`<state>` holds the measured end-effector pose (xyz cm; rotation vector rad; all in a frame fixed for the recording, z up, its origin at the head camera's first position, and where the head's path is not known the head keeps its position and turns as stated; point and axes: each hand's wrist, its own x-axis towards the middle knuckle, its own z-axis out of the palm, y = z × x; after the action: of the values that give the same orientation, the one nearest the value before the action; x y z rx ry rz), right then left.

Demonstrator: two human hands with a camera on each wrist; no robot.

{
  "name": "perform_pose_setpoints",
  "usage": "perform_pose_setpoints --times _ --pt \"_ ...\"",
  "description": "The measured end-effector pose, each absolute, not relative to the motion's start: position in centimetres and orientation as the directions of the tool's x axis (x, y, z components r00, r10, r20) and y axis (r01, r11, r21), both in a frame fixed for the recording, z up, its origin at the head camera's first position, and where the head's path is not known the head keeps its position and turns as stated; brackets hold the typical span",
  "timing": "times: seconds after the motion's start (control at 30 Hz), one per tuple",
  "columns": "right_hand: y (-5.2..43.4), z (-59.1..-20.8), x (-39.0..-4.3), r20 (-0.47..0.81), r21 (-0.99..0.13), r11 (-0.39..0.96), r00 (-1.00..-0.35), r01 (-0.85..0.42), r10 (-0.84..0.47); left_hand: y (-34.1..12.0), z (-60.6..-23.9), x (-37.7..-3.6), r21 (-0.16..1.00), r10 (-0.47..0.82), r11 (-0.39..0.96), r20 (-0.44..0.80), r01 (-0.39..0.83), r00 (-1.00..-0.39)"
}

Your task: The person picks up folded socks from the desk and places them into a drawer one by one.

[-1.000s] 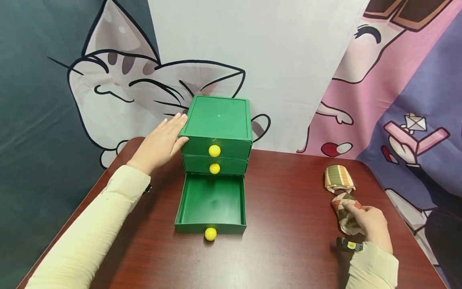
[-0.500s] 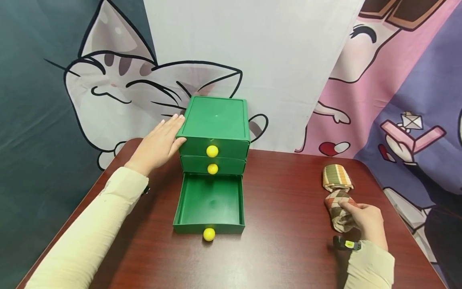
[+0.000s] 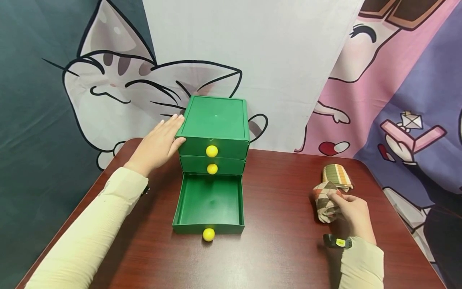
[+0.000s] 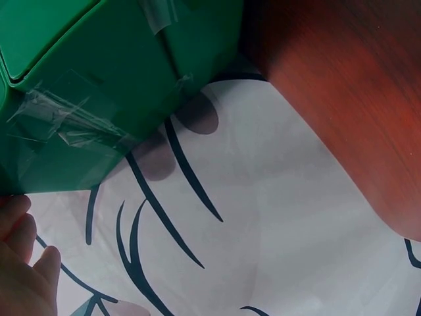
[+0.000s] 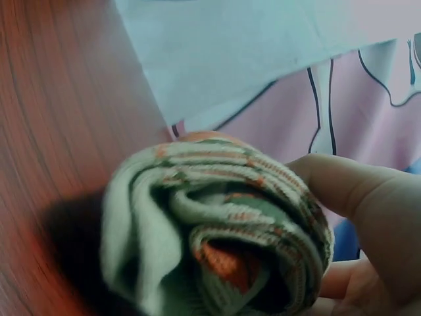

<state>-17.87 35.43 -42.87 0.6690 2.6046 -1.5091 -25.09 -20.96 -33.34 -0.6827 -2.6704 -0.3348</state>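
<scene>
My left hand (image 3: 157,146) lies with straight fingers along the upper left edge of a green drawer cabinet (image 3: 216,118), its fingertips also at the cabinet's edge in the left wrist view. The cabinet's bottom drawer (image 3: 211,206) is pulled out and has nothing in it; the two drawers above are closed. My right hand (image 3: 355,218) pinches a rolled-up checkered sock (image 3: 325,204) between thumb and fingers, over the table's right side. In the right wrist view, the spiral end of this knit sock (image 5: 217,224) faces the camera. Just behind it rests a striped rolled sock (image 3: 336,176).
Yellow round knobs mark each drawer, the lowest knob (image 3: 208,235) toward me. The reddish-brown table (image 3: 278,224) meets a cartoon-printed cloth (image 3: 274,72) at the back. Clear tape (image 4: 66,118) sticks to the cabinet's side.
My right hand has lifted the checkered sock and carried it left, away from its spot in front of the striped one. The left hand has stayed on the cabinet.
</scene>
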Motion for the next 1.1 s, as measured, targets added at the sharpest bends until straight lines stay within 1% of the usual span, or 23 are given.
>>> perform_pose_setpoints --times 0.07,0.17,0.23,0.4,0.6,0.7,0.8,1.0,1.1 --pt "34.9 -42.7 -18.0 -0.235 -0.802 0.457 -0.906 0.385 0.352 -20.9 -33.3 -25.1 0.139 0.415 0.854 0.401 0.501 -0.817" --pt "34.0 -42.5 -18.2 -0.203 -0.806 0.463 -0.907 0.369 0.369 -20.9 -33.3 -25.0 0.144 0.414 0.852 0.402 0.503 -0.817" --pt "33.5 -42.4 -18.4 -0.186 -0.818 0.453 -0.908 0.355 0.375 -20.9 -33.3 -25.0 0.144 0.412 0.853 0.404 0.502 -0.817" --pt "32.3 -42.1 -18.6 -0.185 -0.863 0.382 -0.911 0.330 0.370 -20.9 -33.3 -24.9 0.146 0.407 0.856 0.402 0.496 -0.820" --pt "30.9 -41.4 -18.6 -0.156 -0.865 0.402 -0.922 0.301 0.354 -20.9 -33.2 -25.0 0.144 0.410 0.854 0.405 0.500 -0.817" --pt "30.2 -40.8 -18.5 -0.160 -0.894 0.358 -0.938 0.270 0.307 -20.9 -33.2 -25.0 0.142 0.412 0.855 0.398 0.499 -0.819" --pt "29.3 -40.3 -18.5 -0.175 -0.927 0.279 -0.948 0.249 0.266 -20.9 -33.2 -25.1 0.140 0.411 0.858 0.391 0.495 -0.823" --pt "27.4 -39.3 -18.2 -0.184 -0.938 0.245 -0.949 0.247 0.255 -20.9 -33.3 -25.1 0.142 0.414 0.855 0.391 0.499 -0.822" --pt "26.3 -38.9 -18.1 -0.182 -0.952 0.205 -0.957 0.229 0.226 -20.9 -33.3 -25.1 0.145 0.413 0.855 0.390 0.498 -0.823"
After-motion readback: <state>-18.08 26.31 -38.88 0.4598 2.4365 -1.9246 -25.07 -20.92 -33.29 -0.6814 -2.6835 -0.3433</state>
